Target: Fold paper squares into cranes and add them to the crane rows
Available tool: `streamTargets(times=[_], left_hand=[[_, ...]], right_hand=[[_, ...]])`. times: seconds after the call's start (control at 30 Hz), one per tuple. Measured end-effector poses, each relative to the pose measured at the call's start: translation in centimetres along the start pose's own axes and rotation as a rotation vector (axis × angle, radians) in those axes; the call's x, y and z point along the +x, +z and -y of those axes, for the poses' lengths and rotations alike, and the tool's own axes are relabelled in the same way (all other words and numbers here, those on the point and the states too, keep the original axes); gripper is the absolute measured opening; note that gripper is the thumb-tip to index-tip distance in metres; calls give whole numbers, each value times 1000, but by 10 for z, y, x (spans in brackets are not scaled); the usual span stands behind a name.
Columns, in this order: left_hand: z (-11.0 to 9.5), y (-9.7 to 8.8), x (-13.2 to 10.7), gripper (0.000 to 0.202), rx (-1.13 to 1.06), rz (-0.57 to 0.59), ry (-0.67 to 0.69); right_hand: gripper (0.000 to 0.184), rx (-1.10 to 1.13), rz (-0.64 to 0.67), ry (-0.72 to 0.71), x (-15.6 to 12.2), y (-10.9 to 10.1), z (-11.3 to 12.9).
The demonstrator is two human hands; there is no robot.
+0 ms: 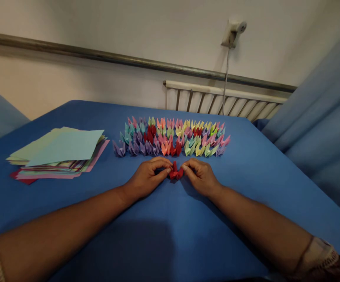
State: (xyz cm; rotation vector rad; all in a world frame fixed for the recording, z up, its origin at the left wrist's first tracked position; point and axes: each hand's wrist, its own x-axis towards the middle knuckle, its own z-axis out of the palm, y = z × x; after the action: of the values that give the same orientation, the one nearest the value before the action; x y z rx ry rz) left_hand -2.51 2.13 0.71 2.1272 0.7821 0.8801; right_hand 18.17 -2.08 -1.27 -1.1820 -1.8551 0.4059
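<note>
A small red origami crane point(175, 173) is pinched from both sides over the blue tabletop. My left hand point(150, 175) closes thumb and fingers on its left side, and my right hand point(200, 176) does the same on its right. Just behind my fingers stand rows of folded paper cranes point(166, 147) in purple, teal, pink, orange, red, yellow and green. To the left of my left hand lies a loose stack of coloured paper sheets point(66, 147), a pale blue one on top. Fingertips hide the crane's outer ends.
The blue-covered table point(146, 243) ends near a wall with a metal rail point(113, 58). A white barred frame point(202, 88) stands behind the table's far edge. From a wall socket point(233, 33) hangs a cord point(226, 74). Blue curtain point(319, 117) drapes along the right.
</note>
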Motion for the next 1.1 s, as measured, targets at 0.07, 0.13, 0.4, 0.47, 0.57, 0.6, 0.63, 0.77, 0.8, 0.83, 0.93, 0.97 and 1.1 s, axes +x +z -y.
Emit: streamTargets(times=[0.07,0.13,0.4,0.47,0.57,0.6,0.63,0.77,0.8,0.83,0.93,0.97,1.1], left_hand=[[-1,-1,0,16,-4,12,-9],[-2,-2,1,20,-2,8,-47],[8,-6,7,35,-101,44,-216],[10,-8,8,34,-133,91,-192],[11,-9,9,28,-188,160,-162],[12,-9,9,25,-207,176,-162],[12,-9,8,22,-226,185,-169],[12,-8,7,18,-274,187,-201],[12,-7,7,18,-276,190,-193],[12,-7,7,18,-277,195,-182],[11,-7,7,17,-303,205,-168],[11,-7,6,18,-317,207,-173],[8,-8,5,21,-374,201,-203]], right_hand=[[8,6,0,32,-1,2,-1],[7,13,21,40,-1,4,-3],[12,65,120,-80,-1,0,-1],[12,83,166,-122,-2,-2,1],[11,102,194,-155,-2,-4,3],[11,107,196,-156,-2,-4,3],[11,108,196,-154,-2,-4,3],[9,103,195,-143,-2,-2,2],[9,104,197,-143,-2,-2,2],[9,104,199,-143,-3,-2,2],[8,108,192,-150,-3,-2,3],[8,109,191,-150,-3,-2,3],[8,107,202,-150,-3,-2,4]])
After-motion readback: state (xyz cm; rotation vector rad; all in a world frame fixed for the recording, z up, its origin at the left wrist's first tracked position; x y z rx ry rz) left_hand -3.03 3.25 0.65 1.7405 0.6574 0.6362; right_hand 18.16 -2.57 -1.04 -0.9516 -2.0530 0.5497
